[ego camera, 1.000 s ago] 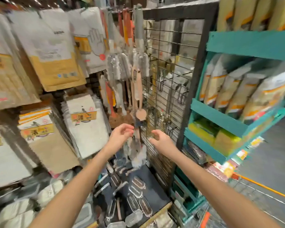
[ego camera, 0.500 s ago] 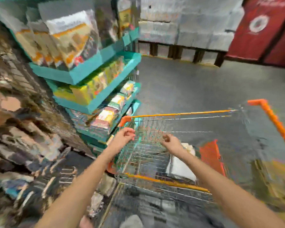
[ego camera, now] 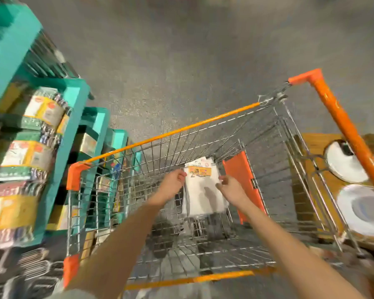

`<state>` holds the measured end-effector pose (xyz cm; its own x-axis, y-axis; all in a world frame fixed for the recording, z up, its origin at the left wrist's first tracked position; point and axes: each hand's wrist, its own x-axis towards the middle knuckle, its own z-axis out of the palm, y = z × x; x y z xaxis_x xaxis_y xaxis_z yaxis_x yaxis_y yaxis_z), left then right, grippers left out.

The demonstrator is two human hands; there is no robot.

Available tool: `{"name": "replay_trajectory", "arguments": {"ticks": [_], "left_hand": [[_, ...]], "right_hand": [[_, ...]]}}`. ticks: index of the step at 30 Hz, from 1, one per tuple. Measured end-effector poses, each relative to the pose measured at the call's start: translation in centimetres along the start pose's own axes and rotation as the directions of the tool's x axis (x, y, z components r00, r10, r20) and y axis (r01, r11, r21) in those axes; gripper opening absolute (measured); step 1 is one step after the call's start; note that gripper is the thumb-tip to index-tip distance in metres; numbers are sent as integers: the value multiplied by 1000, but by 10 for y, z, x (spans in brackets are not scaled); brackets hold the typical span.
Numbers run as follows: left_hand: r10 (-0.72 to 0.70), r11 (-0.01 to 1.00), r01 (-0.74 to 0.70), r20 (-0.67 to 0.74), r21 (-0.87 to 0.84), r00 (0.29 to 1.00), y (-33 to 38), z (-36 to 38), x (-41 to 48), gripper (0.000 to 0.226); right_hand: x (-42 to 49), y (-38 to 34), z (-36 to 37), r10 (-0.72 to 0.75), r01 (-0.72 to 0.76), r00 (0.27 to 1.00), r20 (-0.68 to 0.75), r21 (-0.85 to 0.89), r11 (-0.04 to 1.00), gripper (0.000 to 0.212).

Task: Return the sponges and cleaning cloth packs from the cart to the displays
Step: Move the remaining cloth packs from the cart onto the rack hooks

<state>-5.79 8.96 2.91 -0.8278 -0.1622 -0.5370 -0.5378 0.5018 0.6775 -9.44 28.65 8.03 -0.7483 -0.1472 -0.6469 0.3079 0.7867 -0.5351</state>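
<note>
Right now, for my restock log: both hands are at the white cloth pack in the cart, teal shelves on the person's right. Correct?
No: the head view shows the teal shelves on the person's left. The left hand and right hand are at the white cloth pack in the cart.

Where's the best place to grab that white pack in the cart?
Probably by its two side edges near the orange label, coming down from above. The white pack seems to stand upright against the far wall of the cart, thin and flat, with both sides free.
</note>
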Motion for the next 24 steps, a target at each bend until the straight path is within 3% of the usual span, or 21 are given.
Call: {"name": "replay_trajectory", "arguments": {"ticks": [3,8,11,16,20,24], "left_hand": [[20,987,-20,4,162,1000,-16,15,52,33],[37,901,-111,182,419,983,-40,39,125,53],[17,836,-102,161,538,987,-51,56,156,43],[46,749,-154,181,645,982,-66,85,181,54],[53,772,-123,130,624,990,-66,95,182,69],[60,820,-71,38,568,997,-74,98,183,61]], "right_hand": [[35,11,-1,64,-64,998,5,27,998,40],[73,42,14,164,-162,986,-12,100,982,37],[84,60,24,225,-223,974,2,134,966,33],[98,85,31,250,-246,968,-1,170,954,25],[106,91,28,249,-241,968,-14,200,950,28],[113,88,26,260,-254,965,-4,203,946,31]]}}
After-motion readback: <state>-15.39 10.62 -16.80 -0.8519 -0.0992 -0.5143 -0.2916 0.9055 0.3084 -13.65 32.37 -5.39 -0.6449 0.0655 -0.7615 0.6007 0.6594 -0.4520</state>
